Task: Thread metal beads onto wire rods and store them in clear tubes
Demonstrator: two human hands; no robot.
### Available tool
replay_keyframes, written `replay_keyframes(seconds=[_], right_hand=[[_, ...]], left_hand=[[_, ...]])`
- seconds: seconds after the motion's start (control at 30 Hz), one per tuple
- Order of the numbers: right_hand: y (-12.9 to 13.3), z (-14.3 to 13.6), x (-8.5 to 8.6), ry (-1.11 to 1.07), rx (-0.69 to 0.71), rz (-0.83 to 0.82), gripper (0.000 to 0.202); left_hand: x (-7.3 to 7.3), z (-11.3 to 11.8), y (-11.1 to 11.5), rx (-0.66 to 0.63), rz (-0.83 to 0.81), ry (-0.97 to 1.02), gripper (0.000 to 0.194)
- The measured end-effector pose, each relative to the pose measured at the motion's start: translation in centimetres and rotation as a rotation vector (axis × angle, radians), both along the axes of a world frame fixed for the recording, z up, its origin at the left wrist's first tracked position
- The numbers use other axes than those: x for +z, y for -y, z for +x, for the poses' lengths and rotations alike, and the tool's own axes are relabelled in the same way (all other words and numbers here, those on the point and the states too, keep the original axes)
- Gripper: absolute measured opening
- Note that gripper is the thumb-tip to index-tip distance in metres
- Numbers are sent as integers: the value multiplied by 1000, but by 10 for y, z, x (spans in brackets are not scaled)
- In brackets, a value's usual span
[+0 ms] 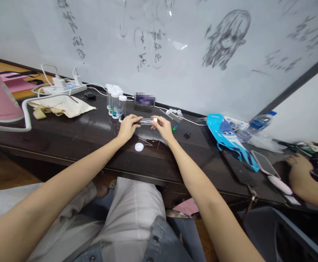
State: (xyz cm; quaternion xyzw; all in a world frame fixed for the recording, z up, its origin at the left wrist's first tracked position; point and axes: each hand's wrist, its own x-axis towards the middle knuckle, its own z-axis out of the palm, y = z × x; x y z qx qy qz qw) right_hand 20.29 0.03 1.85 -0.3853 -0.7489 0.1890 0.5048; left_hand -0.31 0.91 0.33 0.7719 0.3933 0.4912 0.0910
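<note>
My left hand (128,129) is pinching one end of a clear tube (146,122) between thumb and fingers; my right hand (161,128) is closing its fingertips on the opposite end, at the white cap (155,120). Both grips are clamping, and the tube, our landmark, is lying sideways between them above the dark table (93,140). On my side of the tube, a round white lid (139,147) is lying flat, with thin wire-like pieces (147,144) beside it. To the tube's right, green and blue beads (174,128) are sitting near my right hand, and small black pieces (187,135) are lying farther right. To its left, just past my left hand, a group of capped tubes (115,103) is standing upright, holding coloured contents. Beyond it, more clear tubes (174,114) are lying to the right. Well to its right, a blue bag (224,133) is resting; well to its left, a cream cloth pouch (66,105) is lying.
</note>
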Motion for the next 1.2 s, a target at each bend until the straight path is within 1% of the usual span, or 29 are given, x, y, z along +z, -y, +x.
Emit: replay_keyframes(seconds=[0.2,0.57,0.77,1.0,1.2], right_hand=[[0,1,0,20,-10,-12,36],[6,2,7,136,-60,56,35],[6,4,8,169,-74,83,36],[8,-5,7,172,-128,133,45],[7,-16,4,164,-151,169,59]], left_hand=[[0,0,0,1,10,-22,39],[0,-1,1,19,34,-47,40],[1,-2,2,8,46,-51,39],[1,-2,2,-6,46,-33,39],[0,4,4,-62,18,-37,35]])
